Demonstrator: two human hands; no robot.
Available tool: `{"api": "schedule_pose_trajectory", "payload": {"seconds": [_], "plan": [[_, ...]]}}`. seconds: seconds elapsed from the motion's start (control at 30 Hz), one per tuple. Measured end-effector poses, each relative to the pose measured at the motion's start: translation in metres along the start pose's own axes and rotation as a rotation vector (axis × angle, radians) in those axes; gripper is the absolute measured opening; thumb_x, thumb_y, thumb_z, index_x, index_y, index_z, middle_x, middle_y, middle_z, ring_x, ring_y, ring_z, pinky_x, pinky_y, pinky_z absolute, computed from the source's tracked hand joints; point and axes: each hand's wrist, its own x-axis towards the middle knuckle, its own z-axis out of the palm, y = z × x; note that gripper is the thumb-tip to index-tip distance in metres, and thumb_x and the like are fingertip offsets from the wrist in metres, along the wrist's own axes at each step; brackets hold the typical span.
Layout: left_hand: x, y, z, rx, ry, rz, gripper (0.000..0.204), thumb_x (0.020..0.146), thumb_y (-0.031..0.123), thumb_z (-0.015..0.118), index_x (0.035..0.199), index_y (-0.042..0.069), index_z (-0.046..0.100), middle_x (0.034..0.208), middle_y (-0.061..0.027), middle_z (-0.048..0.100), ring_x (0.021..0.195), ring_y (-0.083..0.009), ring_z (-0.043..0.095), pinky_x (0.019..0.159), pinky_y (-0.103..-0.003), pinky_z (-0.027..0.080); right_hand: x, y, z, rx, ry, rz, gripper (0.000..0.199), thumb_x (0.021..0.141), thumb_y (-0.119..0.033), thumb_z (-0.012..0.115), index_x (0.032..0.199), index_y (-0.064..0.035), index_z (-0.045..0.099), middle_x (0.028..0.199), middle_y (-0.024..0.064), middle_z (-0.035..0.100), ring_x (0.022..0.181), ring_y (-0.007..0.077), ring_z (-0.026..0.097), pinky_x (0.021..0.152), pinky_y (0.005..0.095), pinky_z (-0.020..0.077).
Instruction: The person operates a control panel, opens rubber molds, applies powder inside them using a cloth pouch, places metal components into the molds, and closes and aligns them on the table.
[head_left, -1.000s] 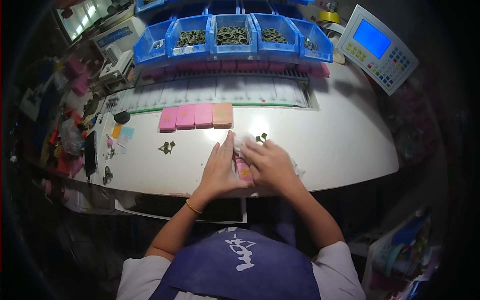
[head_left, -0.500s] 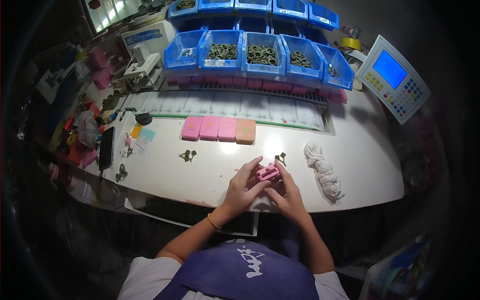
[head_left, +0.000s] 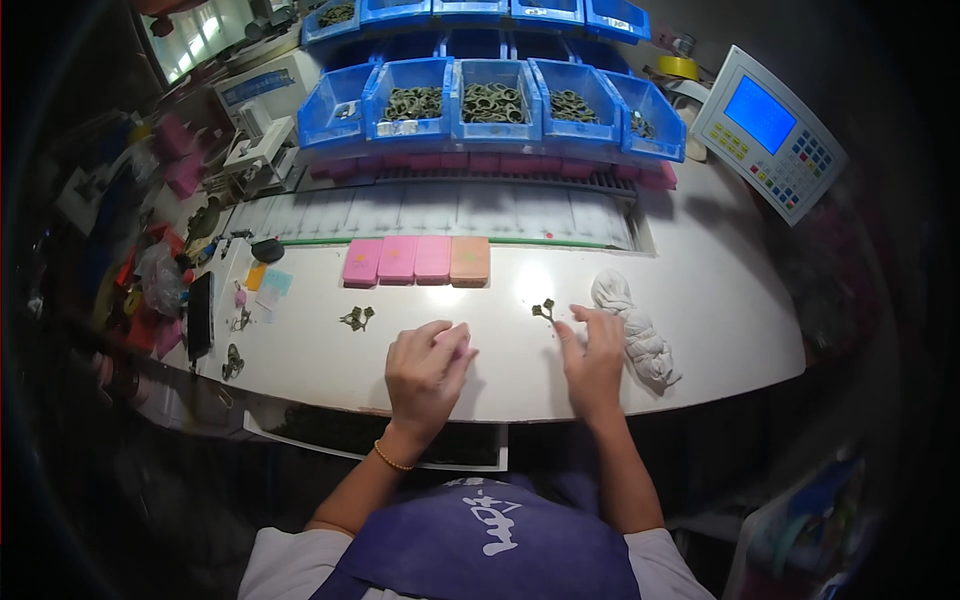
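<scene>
Left hand (head_left: pixel 425 372) curled, fingers bent; right hand (head_left: pixel 597 372) points far, thumb and fingers parted; forearms (head_left: pixel 628 475) extend from near side

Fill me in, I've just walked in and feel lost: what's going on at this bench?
At the white bench, the person's left hand holds a pink block. The right hand is partly open beside a small dark branching piece; whether they touch is hard to tell. A twisted white cloth lies just right of that hand. Farther back, four blocks sit side by side, three pink and one orange.
</scene>
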Motion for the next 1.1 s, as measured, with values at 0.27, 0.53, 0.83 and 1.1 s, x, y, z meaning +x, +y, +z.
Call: {"api": "schedule_pose_trajectory", "payload": {"seconds": [0.27,0.53,0.83,1.1], "plan": [[0.015,-0.025,-0.023,0.079,-0.497,-0.037,0.054,0.076,0.029,0.081,0.124,0.008,0.066,0.112,-0.0146,0.065,0.103,-0.0311,0.06,0.089,-0.039,0.049,0.004,0.015,0.029,-0.222,-0.035,-0.046,0.014,0.087,-0.015,0.069,0.095,-0.0036,0.068,0.097,0.0084,0.061,0.095,0.0287,0.056,0.083,0.0424,0.044],[0.161,-0.099,0.053,0.335,-0.037,-0.271,0.038,0.079,0.029,0.073,0.107,0.005,0.065,0.106,-0.0172,0.062,0.105,-0.0355,0.059,0.086,-0.044,0.051,0.013,0.013,0.039,-0.204,-0.014,-0.039,0.01,0.088,-0.014,0.068,0.09,-0.005,0.064,0.094,0.0085,0.058,0.091,0.029,0.055,0.081,0.042,0.0442],[0.173,-0.179,0.061,0.609,0.023,-0.472,0.054,0.078,0.037,0.076,0.116,0.003,0.058,0.117,-0.0202,0.057,0.109,-0.0409,0.055,0.092,-0.049,0.049,0.01,0.015,0.041,-0.102,0.019,0.012,0.013,0.092,-0.016,0.066,0.09,-0.0047,0.059,0.089,0.0108,0.059,0.088,0.0315,0.055,0.08,0.0428,0.0438],[0.088,-0.074,0.015,-0.255,-0.412,-0.332,0.04,0.083,0.028,0.079,0.112,0.001,0.071,0.114,-0.0136,0.069,0.104,-0.0226,0.063,0.091,-0.036,0.05,-0.001,-0.02,0.023,0.117,0.13,-0.083,0.013,0.091,-0.011,0.068,0.09,-0.0037,0.058,0.08,0.0115,0.06,0.072,0.0319,0.058,0.064,0.0423,0.0463]]}}
